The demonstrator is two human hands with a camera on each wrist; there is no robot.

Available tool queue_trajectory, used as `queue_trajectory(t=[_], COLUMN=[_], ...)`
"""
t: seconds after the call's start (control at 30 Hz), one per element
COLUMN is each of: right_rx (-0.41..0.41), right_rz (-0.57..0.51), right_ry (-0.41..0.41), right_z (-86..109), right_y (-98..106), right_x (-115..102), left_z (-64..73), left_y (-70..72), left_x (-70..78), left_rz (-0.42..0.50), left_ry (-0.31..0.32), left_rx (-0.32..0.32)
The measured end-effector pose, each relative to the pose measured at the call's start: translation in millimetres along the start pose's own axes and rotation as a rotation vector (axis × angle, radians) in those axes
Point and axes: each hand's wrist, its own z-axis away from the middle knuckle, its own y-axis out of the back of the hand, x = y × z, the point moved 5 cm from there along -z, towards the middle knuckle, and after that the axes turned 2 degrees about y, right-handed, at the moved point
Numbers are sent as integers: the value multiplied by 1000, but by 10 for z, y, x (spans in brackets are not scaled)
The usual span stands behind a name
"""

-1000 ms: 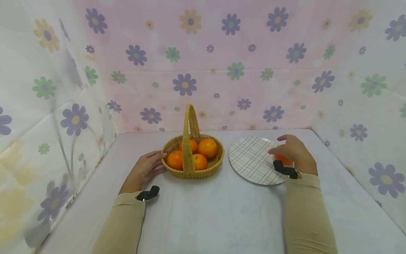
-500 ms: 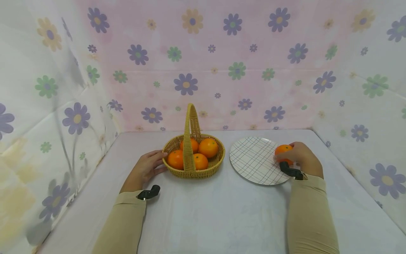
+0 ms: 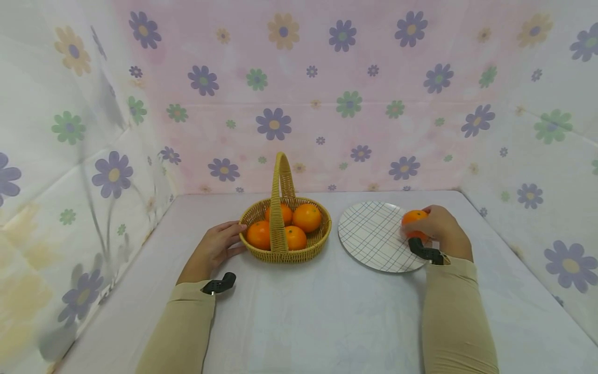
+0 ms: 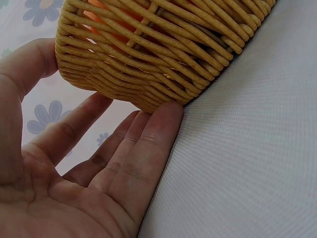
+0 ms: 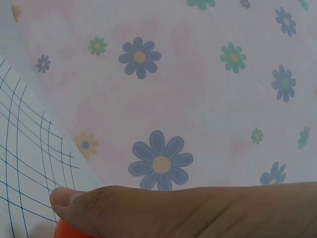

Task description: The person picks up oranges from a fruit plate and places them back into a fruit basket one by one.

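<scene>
A woven yellow basket (image 3: 303,256) with a tall arched handle stands left of centre and holds several oranges (image 3: 306,217). My left hand (image 3: 216,248) touches its left side. In the left wrist view the fingertips (image 4: 166,116) lie fairly straight against the wicker wall, and the thumb reaches near the rim. On the other side, my right hand (image 3: 444,228) grips an orange (image 3: 413,217) at the right part of a round white plate (image 3: 374,236) with a crossed-line pattern. Only a sliver of that orange shows below the thumb in the right wrist view.
A white cloth (image 3: 317,317) covers the table. Flowered sheets (image 3: 317,93) enclose it at the back and on both sides. The basket handle rises well above the oranges. A narrow gap separates basket and plate.
My right hand has closed round the orange, which now shows higher than a second ago. Since half a second ago, it has shifted slightly left. My left hand stays at the basket.
</scene>
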Motion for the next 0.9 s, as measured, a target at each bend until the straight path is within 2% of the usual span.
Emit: queue_trajectory(t=[0.23, 0.37, 0.5, 0.9], right_rx=[40, 68, 104, 124], right_rz=[-28, 31, 45, 78], right_ry=[-14, 36, 91, 162], right_z=[32, 36, 35, 30], right_y=[-21, -25, -39, -136], right_x=[-87, -190, -318, -599], left_z=[7, 4, -9, -15], left_y=[-2, -3, 0, 10], left_x=[-7, -15, -18, -7], left_rz=[3, -4, -4, -11], left_ry=[6, 10, 11, 5], left_rx=[12, 11, 6, 9])
